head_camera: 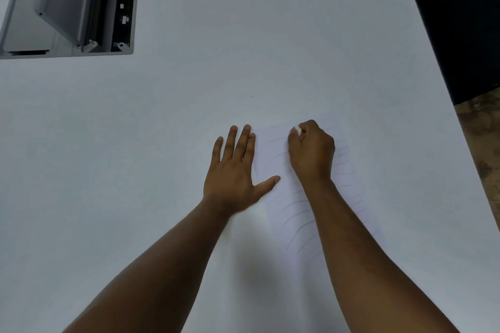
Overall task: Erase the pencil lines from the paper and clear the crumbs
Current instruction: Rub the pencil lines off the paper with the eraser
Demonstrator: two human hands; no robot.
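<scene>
At the far left, a grey box-like opening (67, 5) is seen in the white surface (243, 35). Next, the left hand (235, 170) is laid flat with its fingers straight, and the left side of the paper (270, 159) is pressed down by it. The paper is thin and light, so it would likely slide or crumple if it were not held near the rubbing spot. Grey pencil lines (300, 222) are spread over it, many not yet rubbed out. On the right, a small white eraser (297, 130) is gripped in the curled right hand (311, 151), near the paper's far end. No crumbs can be made out.
</scene>
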